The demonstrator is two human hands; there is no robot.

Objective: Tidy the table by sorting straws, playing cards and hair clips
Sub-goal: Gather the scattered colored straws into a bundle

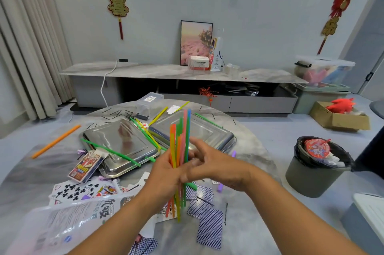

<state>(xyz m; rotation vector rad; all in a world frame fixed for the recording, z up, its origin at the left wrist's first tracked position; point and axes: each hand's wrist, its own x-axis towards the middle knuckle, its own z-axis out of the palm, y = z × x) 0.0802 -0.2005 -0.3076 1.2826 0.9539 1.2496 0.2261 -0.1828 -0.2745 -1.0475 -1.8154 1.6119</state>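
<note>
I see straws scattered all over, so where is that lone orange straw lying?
In the head view, the orange straw lies on the far left of the table, apart from the rest, left of the left steel tray.

Two steel trays (124, 146), one card box (86, 166).

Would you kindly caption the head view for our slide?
Left hand grips a straw bundle upright, right hand touching it, above scattered cards.
</note>
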